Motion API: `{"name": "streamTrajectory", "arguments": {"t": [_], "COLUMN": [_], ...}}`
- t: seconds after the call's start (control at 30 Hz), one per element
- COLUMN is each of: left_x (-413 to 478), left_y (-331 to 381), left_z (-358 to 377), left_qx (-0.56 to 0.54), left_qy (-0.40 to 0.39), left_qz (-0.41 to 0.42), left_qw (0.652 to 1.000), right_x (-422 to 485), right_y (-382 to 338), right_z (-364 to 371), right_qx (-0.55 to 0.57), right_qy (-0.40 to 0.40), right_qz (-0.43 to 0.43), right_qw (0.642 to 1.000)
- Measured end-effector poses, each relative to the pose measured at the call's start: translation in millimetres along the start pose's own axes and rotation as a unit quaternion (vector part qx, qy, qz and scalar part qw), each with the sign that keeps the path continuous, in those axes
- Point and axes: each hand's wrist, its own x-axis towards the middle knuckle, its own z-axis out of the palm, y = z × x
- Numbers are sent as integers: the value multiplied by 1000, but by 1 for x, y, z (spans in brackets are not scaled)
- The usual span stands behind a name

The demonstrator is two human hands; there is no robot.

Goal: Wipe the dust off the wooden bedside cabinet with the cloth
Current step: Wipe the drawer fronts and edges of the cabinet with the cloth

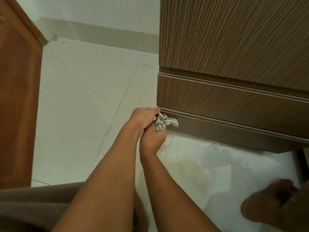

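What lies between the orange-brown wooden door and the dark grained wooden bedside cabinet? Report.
Head view: only bare pale floor tiles lie between door and cabinet; left hand and right hand grip the checked cloth at its corner.

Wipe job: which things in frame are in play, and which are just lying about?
In play: checked cloth; wooden bedside cabinet; left hand and right hand, both gripping the cloth.
Lying about: wooden door; tiled floor; skirting board; foot.

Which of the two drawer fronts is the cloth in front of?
The lower drawer front, the one nearest the floor. The cloth is at its left end, just below the pale strip that parts it from the upper drawer front.
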Motion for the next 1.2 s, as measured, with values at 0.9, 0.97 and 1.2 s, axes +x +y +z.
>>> {"name": "streamTrajectory", "arguments": {"t": [0.9,0.97,1.2], "left_x": [1,-2,-13], "left_y": [17,21,24], "left_z": [-6,-5,-20], "left_qx": [132,149,126], "left_qy": [1,11,63], "left_qz": [8,13,29], "left_qw": [991,989,990], "right_x": [18,11,-1], "right_y": [-13,-17,-36], "right_z": [-15,-9,-15], "right_qx": [138,130,101], "right_qy": [-20,-46,-130], "right_qz": [225,218,180], "right_qw": [964,966,970]}}
